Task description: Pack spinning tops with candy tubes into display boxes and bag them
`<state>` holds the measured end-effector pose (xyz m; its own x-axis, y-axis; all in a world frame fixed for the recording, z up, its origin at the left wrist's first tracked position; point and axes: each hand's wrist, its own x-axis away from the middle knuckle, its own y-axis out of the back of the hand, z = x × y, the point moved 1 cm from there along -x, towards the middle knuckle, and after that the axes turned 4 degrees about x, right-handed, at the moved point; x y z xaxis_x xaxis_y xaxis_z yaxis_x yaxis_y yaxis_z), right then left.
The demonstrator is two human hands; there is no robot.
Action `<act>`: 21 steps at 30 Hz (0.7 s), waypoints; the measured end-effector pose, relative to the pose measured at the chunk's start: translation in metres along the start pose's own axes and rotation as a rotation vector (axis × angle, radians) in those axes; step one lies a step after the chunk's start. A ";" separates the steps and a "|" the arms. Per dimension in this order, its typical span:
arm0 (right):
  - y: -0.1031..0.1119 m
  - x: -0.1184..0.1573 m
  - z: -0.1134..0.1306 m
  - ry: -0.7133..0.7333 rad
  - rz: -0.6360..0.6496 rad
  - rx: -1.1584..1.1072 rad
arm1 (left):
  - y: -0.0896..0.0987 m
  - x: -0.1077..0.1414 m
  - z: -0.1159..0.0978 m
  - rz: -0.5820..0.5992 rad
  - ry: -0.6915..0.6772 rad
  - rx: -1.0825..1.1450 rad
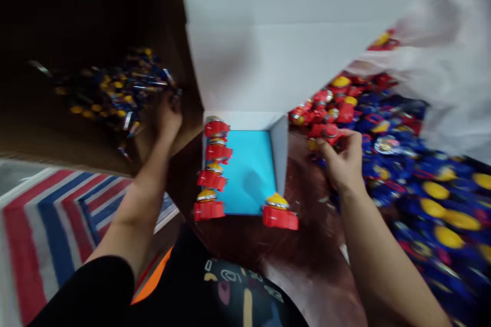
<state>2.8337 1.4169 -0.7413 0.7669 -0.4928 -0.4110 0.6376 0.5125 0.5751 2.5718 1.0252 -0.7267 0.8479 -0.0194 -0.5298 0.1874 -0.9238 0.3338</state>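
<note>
My right hand (345, 158) pinches a red plastic piece with a yellow cap (326, 133) at the near edge of a heap of similar red pieces (339, 99). My left hand (171, 112) reaches into a dark cardboard box (153, 150), beside a pile of small blue, yellow and shiny pieces (118, 87); its fingers are blurred and in shadow. Between my hands stands a small white box with a light-blue bottom (249, 163). Several red pieces with yellow domes (213, 180) line its left edge. Another red piece (280, 212) sits at its near right corner.
Blue pieces with yellow domes (437, 191) are heaped on the right, beside white plastic sheeting (456, 56). A large white panel (245, 61) rises behind the small box. The brown table surface (245, 240) shows in front, with striped sheeting (57, 214) at lower left.
</note>
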 end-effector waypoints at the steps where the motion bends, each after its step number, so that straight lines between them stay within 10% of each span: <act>1: 0.015 0.011 0.006 -0.062 -0.007 -0.182 | 0.008 0.011 -0.012 -0.046 0.000 0.031; 5: 0.045 0.051 0.067 0.015 0.112 -0.462 | 0.049 0.074 -0.094 0.040 -0.105 0.457; 9: 0.041 0.076 0.146 0.445 0.130 -0.410 | 0.058 0.135 -0.166 0.556 0.019 0.782; 16: 0.043 0.100 0.186 0.572 0.173 0.432 | 0.035 0.158 -0.167 0.821 0.303 0.941; 21: 0.047 0.117 0.197 0.553 0.166 0.883 | 0.043 0.166 -0.172 0.990 0.228 0.829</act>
<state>2.9393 1.2449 -0.6230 0.9077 0.0396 -0.4178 0.4131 -0.2594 0.8730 2.8057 1.0477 -0.6658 0.5287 -0.8320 -0.1680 -0.8488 -0.5160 -0.1155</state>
